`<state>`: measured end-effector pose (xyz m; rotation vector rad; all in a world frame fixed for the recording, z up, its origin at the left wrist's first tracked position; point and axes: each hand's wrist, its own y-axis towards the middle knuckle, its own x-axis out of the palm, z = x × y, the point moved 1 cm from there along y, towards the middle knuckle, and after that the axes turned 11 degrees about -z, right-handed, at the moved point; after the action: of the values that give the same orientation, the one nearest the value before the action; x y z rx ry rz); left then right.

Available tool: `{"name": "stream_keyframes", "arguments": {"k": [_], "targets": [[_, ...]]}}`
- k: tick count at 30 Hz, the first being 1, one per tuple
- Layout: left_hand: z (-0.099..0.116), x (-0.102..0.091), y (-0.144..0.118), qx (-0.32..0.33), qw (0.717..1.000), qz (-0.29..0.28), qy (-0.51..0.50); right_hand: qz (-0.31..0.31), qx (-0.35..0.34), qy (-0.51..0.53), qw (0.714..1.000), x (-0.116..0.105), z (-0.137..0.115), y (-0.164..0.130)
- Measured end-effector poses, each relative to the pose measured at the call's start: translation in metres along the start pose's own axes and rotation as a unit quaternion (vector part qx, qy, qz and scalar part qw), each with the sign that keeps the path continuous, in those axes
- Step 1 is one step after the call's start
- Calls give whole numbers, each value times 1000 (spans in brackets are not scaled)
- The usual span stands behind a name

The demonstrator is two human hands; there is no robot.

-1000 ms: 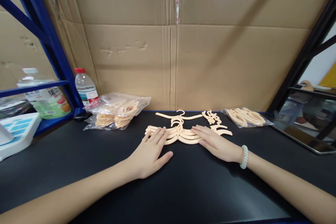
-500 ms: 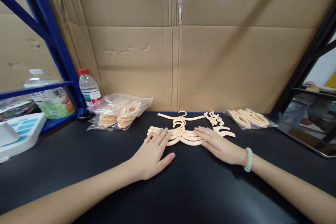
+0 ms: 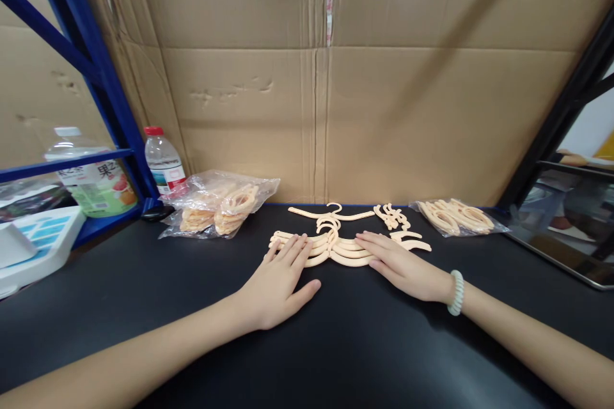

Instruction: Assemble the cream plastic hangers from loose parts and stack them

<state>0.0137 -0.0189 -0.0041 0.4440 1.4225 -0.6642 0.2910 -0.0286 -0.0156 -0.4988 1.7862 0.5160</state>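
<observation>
Several cream-coloured clothes hangers (image 3: 350,254) lie overlapped in a row on the black tabletop (image 3: 336,345), their hooks bunched at the middle. My left hand (image 3: 281,284) rests flat over their left arms, fingers stretched and thumb apart. Over the right arms lies my right hand (image 3: 407,265), also flat, with its fingers extended; a pale coiled band (image 3: 456,293) circles that wrist. One separate hanger (image 3: 330,214) sits just behind the row. To its right are a cluster of small hook pieces (image 3: 391,215) and loose curved hanger arms (image 3: 413,245), partly beyond my right hand.
A clear bag of cream parts (image 3: 218,204) lies at the back left, another bag (image 3: 455,216) at the back right. Behind them stands a cardboard wall (image 3: 407,96). Bottles, including a red-capped one (image 3: 164,160), and a white-and-blue tray (image 3: 45,239) are at the left.
</observation>
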Motion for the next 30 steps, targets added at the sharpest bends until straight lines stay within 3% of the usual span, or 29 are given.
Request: {"name": "stream_keyframes", "arguments": {"k": [10,20,30], "targets": [[2,-2,1,-11,1000,-21,8,-13,11,0,1000,0,-1,0],[2,-1,-1,-7,1000,-6,5,-10,7,-1,1000,-1,-1,0],[2,-8,3,12,992,110,53,34,-22,6,999,0,1,-1]]}}
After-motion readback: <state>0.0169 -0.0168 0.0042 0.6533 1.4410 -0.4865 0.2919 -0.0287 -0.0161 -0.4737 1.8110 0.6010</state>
